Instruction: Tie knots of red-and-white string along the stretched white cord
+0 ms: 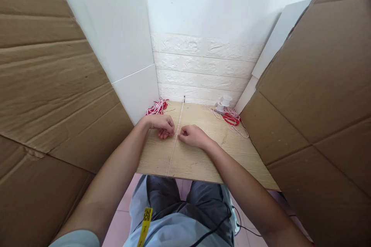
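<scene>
White brick-patterned wall (199,60) at the top centre of the frame, a cardboard panel (55,81) filling the left side and another cardboard panel (315,115) the right, and between them a pale wooden table (203,168), narrow enough to bring everything within reach! Down its middle runs the pale cord (173,152), from a small dark hook (184,98) near the wall to the near edge at lower centre; it looks taut, probably anchored at both ends so that neither hand has to keep it stretched. And here, mid-frame, is the action: the left hand (162,126) just left of the cord, fingers curled nearly closed, thumb against forefinger, seemingly pinching a thin strand (171,134). Facing it from just right of the cord, the right hand (193,136), folded just as tightly, thumb tip to fingertip, apparently on that strand too, though it's too fine to be sure. Both sit low and close together, likely to steady such small finger work! Over at upper left of the table, a heap of red and pink-white threads (158,107); at upper right, red-handled scissors (231,119), white spools (225,101) and loose pink-white string (240,132), all apparently kept aside to leave the middle for the hands
</scene>
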A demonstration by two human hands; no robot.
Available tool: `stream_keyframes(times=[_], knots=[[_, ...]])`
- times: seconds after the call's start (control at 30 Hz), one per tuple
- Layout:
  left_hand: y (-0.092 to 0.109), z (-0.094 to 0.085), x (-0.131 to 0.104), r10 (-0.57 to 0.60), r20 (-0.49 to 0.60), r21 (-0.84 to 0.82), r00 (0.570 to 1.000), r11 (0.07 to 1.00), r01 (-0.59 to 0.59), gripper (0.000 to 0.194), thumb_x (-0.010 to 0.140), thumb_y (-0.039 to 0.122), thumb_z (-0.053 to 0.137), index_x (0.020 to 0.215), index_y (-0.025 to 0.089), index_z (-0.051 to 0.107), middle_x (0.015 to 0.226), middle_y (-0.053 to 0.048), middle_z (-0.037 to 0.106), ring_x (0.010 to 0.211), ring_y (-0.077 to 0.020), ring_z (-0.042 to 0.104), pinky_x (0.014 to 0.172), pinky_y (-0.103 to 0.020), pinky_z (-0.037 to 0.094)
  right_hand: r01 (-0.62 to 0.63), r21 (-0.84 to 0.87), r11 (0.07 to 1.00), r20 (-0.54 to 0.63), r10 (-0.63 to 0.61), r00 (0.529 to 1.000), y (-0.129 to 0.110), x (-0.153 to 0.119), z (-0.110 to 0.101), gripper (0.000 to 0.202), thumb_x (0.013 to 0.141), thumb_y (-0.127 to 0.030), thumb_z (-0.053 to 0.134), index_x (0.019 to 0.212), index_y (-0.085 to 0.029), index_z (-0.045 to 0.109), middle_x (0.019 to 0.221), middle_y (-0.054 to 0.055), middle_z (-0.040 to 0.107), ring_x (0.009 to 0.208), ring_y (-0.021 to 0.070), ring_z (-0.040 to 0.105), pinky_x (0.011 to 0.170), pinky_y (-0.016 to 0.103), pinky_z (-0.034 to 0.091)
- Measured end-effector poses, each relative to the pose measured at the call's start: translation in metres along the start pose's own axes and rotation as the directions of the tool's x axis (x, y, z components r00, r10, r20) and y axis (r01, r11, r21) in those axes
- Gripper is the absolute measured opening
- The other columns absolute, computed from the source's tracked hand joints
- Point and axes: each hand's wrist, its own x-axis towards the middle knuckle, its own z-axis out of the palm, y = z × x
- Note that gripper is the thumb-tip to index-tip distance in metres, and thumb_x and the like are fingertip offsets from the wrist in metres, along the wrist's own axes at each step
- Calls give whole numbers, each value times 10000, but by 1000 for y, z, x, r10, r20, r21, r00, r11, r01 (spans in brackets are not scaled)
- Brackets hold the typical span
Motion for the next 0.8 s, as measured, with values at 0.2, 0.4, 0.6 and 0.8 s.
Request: stream_keyframes(times=[0.2,0.4,0.6,0.8], knots=[[0,0,-1,23,-42,39,999,999,-22,142,692,253,680,624,129,666,506,-34,641,437,-126,574,389,-191,431,7,-31,999,6,-7,1000,2,1,1,160,838,-264,553,731,-173,631,692,5,641,615,113,503,569,233,288],[-1,-3,-1,29,-108,103,994,995,-18,269,733,397,711,735,129,738,491,-11,588,342,-59,366,313,-188,215,-13,-27,1000,18,13,1000,0,1,0,178,851,-279,551,751,-171,651,721,12,657,633,116,514,584,233,300],[0,-2,3,49,-89,129,995,991,-37,258,703,393,740,749,139,741,513,0,574,363,-68,389,331,-201,228,-17,-29,999,10,17,1000,0,0,1,182,852,-296,549,747,-180,643,722,8,661,630,117,514,572,235,289],[1,-1,3,79,-106,134,991,989,-65,159,701,283,637,689,136,697,564,-22,626,408,-84,446,355,-199,261,-22,-43,999,4,22,1000,1,1,1,175,847,-274,528,740,-183,633,721,9,662,628,117,517,567,236,286]])
